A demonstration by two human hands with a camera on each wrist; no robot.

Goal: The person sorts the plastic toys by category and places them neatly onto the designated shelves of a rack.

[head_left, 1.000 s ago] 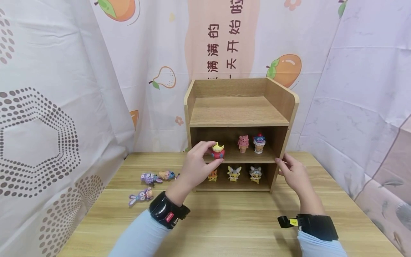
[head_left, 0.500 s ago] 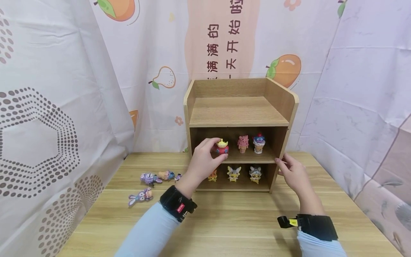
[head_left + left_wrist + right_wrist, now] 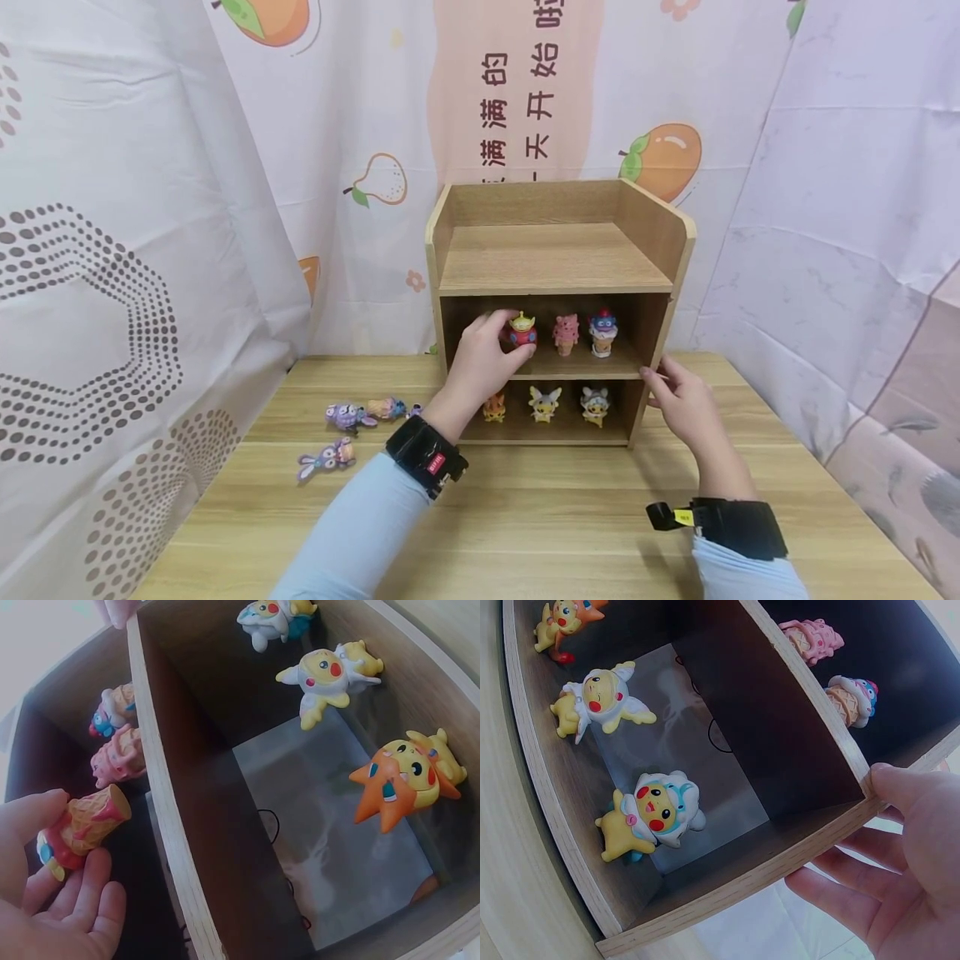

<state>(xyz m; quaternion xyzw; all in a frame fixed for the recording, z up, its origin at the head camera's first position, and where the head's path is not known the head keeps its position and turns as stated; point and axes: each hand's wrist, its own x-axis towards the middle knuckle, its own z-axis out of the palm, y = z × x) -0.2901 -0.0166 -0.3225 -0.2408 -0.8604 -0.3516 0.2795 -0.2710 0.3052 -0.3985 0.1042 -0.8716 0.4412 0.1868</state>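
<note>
A small wooden shelf unit [image 3: 555,258] stands at the back of the table. My left hand [image 3: 495,342] reaches into its middle shelf at the left and grips a green-headed ice-cream cone figure [image 3: 520,331] between thumb and fingers; the left wrist view shows the figure [image 3: 82,825] in that hand [image 3: 52,900]. To its right stand a pink cone figure [image 3: 566,333] and a blue-and-red cone figure [image 3: 603,332]. My right hand [image 3: 663,385] holds the unit's right side panel, thumb on the front edge [image 3: 907,862].
On the bottom shelf stand an orange figure [image 3: 494,407] and two yellow-and-white figures [image 3: 544,403] [image 3: 594,405]. Three small purple and pastel toys [image 3: 345,414] [image 3: 387,407] [image 3: 326,456] lie on the table left of the unit. Curtains close in the back and sides.
My left hand has carried the green-headed cone figure from in front of the unit up, right and deeper into the middle shelf. The right hand has stayed on the side panel.
</note>
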